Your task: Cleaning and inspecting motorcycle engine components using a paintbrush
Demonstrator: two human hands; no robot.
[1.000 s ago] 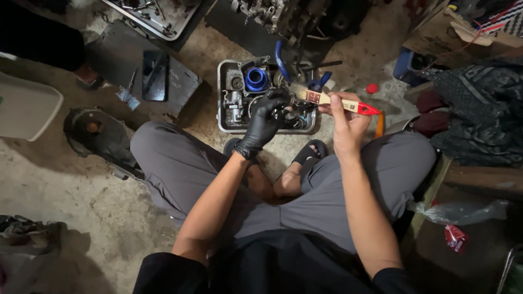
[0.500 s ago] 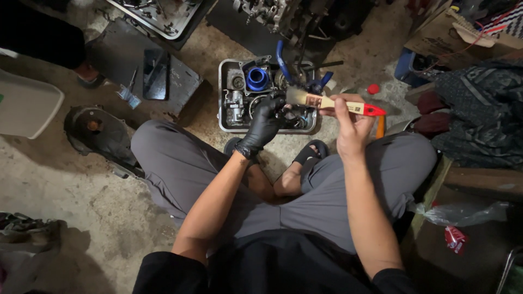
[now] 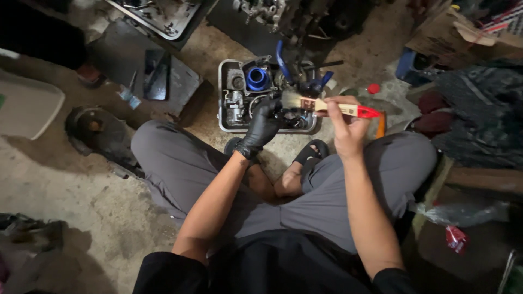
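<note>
I sit on the floor with knees spread. My left hand, in a black glove, grips a dark metal engine part over a grey tray. My right hand, bare, holds a paintbrush with a wooden handle and red tip. Its pale bristles point left and touch the part beside my gloved fingers. The tray holds several metal parts and a blue round piece.
A dark round cover lies on the concrete at left, beside a pale flat lid. Black plates and another parts tray sit at the top. An engine block stands behind the tray. Dark cloth and cardboard lie right.
The brush has shifted slightly left, its bristles now against the part. My gloved hand stays on the part over the tray.
</note>
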